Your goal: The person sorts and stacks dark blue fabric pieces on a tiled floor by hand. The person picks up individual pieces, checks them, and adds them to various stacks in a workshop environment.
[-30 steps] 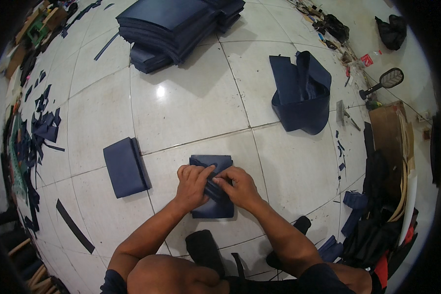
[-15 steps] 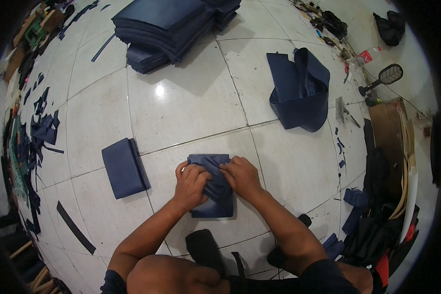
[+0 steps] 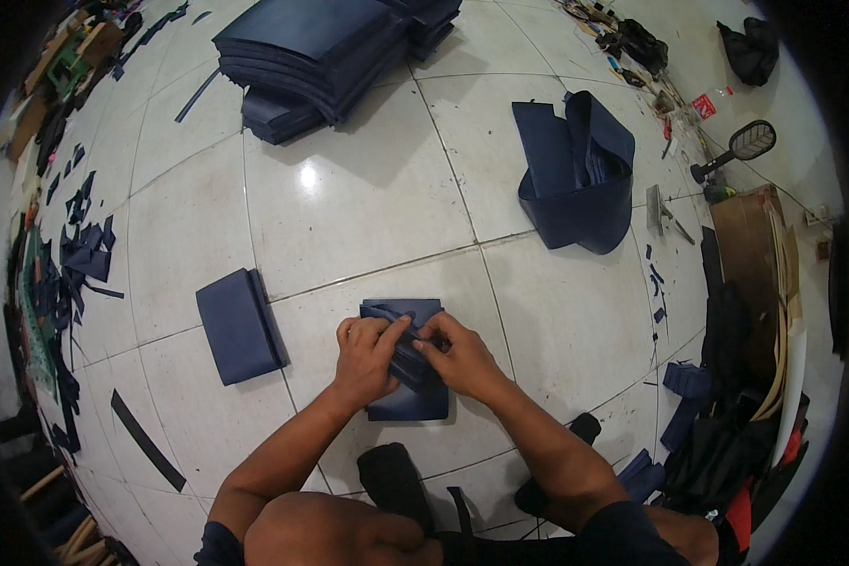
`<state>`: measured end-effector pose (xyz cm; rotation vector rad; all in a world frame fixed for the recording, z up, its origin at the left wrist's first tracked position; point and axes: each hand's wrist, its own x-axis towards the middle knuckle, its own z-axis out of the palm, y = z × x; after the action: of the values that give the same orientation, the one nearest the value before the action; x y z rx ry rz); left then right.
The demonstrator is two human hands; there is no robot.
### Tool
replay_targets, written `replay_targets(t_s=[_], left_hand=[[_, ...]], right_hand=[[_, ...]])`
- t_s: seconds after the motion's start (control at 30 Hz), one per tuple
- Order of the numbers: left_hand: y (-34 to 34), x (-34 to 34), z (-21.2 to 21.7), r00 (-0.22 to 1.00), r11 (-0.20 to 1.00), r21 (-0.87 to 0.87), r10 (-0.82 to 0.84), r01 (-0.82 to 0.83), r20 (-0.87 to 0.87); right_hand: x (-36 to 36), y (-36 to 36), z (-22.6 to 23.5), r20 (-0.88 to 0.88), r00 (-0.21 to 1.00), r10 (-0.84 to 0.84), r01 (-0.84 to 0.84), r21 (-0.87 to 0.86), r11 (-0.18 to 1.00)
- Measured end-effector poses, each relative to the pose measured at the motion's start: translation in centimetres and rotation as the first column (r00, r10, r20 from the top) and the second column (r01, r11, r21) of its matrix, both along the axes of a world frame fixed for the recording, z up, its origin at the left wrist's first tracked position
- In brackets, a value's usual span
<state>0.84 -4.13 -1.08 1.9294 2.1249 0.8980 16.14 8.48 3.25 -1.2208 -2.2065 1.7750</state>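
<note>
A dark blue folded fabric piece (image 3: 407,404) lies on the white tiled floor in front of me. My left hand (image 3: 368,357) presses on its left half, thumb reaching toward the middle. My right hand (image 3: 457,354) rests on its right half, fingers pinching a fold of the fabric at the centre. Both hands meet over a creased strip on top of the piece.
A finished folded blue piece (image 3: 240,324) lies to the left. A tall stack of blue sheets (image 3: 321,47) sits at the back. An open blue bag form (image 3: 575,174) stands at right. Fabric scraps (image 3: 75,255) line the left edge; clutter and cardboard (image 3: 745,274) fill the right.
My hands have stayed on the piece, shifting slightly as they work the fold at its centre. Nothing else moved.
</note>
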Motion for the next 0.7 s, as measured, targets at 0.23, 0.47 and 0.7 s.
replay_targets(t_s=[0.23, 0.47, 0.7], left_hand=[[0.0, 0.1, -0.3, 0.999, 0.999, 0.034, 0.011, -0.010, -0.035], [0.1, -0.1, -0.2, 1.000, 0.999, 0.054, 0.000, 0.001, -0.017], [0.0, -0.2, -1.0, 0.999, 0.996, 0.086, -0.028, 0.026, 0.016]], right_hand=[[0.8, -1.0, -1.1, -0.216, 0.976, -0.036, 0.043, 0.026, 0.999], [0.4, -0.9, -0.8, -0.248, 0.967, -0.059, 0.063, 0.007, 0.998], [1.2, 0.0, -2.3, -0.263, 0.947, -0.182, 0.150, -0.137, 0.979]])
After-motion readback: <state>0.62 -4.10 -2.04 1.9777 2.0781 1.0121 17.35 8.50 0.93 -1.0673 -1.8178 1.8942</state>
